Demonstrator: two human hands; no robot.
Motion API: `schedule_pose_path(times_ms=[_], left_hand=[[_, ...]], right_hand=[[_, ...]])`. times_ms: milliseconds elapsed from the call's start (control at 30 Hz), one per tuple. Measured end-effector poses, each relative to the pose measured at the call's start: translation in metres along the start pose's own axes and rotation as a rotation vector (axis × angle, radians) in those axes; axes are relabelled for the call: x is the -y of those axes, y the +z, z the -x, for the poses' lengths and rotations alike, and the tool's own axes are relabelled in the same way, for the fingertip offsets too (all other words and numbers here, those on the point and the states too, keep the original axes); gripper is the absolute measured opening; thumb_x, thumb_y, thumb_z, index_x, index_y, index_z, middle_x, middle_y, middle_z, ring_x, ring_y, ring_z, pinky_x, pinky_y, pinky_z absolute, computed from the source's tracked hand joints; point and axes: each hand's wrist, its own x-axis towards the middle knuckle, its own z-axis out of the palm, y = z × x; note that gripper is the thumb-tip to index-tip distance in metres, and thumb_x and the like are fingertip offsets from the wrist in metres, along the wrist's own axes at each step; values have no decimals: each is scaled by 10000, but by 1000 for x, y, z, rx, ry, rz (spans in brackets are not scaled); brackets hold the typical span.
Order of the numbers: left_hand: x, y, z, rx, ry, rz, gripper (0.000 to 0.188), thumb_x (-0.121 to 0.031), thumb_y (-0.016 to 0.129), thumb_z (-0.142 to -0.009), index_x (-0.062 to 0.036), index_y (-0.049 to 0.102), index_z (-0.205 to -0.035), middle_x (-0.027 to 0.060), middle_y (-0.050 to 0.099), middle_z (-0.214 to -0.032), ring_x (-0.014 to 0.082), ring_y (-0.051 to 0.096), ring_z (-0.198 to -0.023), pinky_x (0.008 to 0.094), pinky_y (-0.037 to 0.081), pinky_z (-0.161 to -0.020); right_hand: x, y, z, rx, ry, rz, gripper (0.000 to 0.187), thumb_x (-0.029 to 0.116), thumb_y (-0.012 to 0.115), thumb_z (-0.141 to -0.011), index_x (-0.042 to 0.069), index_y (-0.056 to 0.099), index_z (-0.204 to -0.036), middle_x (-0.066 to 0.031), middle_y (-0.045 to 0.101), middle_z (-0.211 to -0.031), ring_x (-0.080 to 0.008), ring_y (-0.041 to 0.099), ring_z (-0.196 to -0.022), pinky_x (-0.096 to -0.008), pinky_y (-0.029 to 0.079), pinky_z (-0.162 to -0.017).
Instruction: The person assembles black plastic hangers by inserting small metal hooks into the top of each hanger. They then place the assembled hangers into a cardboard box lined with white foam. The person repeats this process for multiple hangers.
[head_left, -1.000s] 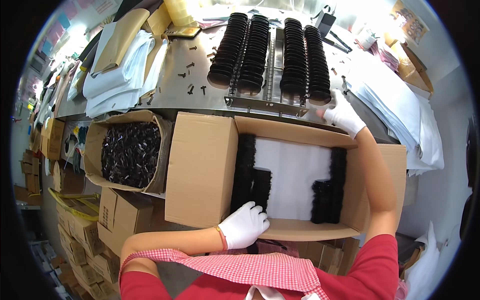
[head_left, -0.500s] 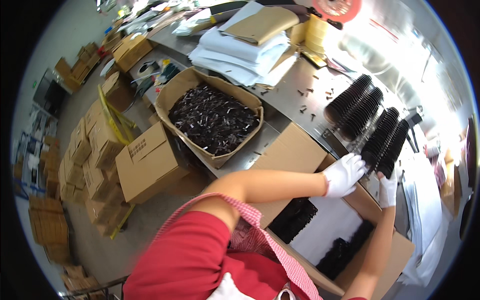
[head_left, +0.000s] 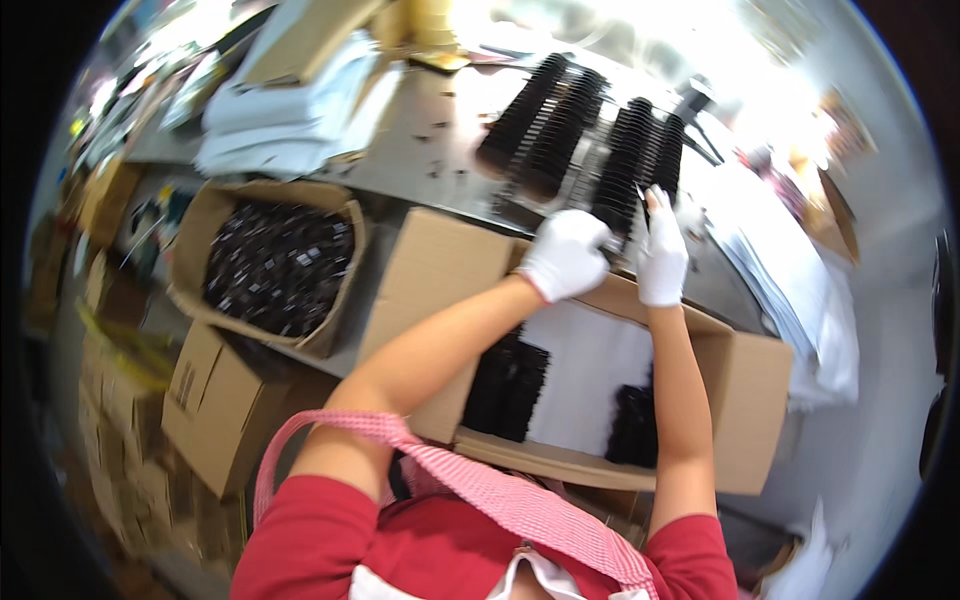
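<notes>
On the steel table lie rows of thin black toothed parts (head_left: 622, 165), packed side by side; their exact kind I cannot make out. My left hand (head_left: 568, 255), in a white glove, curls its fingers at the near end of the right-hand pair of rows. My right hand (head_left: 663, 255), also gloved, with a bare fingertip showing, grips the right side of that same end. A second pair of black rows (head_left: 545, 125) lies to the left, touched by neither hand. Below my hands stands an open cardboard box (head_left: 740, 400), with black parts (head_left: 508, 388) and a white sheet (head_left: 585, 375) inside.
At left, a paper-lined carton (head_left: 190, 245) holds many small black pieces. White sheets (head_left: 270, 125) are stacked behind it, and more white sheets (head_left: 770, 270) lie at right. Small dark screws (head_left: 432, 140) dot the steel table. A closed carton (head_left: 215, 400) stands lower left.
My view has swung to the right, so the scene sits further left and higher. My left fingers have curled in at the row's end; my right hand has straightened upward along its side.
</notes>
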Motion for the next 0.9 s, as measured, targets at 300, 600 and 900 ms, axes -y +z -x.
schedule_pose_path(times_ms=[300, 600, 900], left_hand=[[-69, -20, -4, -217, -1352, 1800, 119, -249, 630, -969, -183, 597, -1062, -19, 632, -975, 134, 614, -940, 352, 533, -798], [-25, 5, -18, 340, -881, 248, 194, -131, 588, -809, -49, 624, -981, 117, 634, -794, 222, 623, -732, 343, 504, -701], [-22, -2, -4, 333, -609, 142, 211, -148, 578, -814, -31, 695, -944, 200, 696, -929, 346, 666, -895, 374, 521, -836]], right_hand=[[36, -71, -20, 633, 155, -741, 483, 167, 739, -808, 66, 617, -1264, -112, 580, -1381, -328, 545, -1242, -386, 428, -1074], [-93, 4, -49, 394, 703, -854, 640, 102, 716, -821, -52, 472, -1391, -157, 571, -1296, -223, 557, -1156, -330, 434, -1051], [-52, 53, -23, 84, -38, -176, 495, -78, 531, -866, 99, 592, -1324, -193, 675, -1105, -308, 660, -940, -377, 521, -814]])
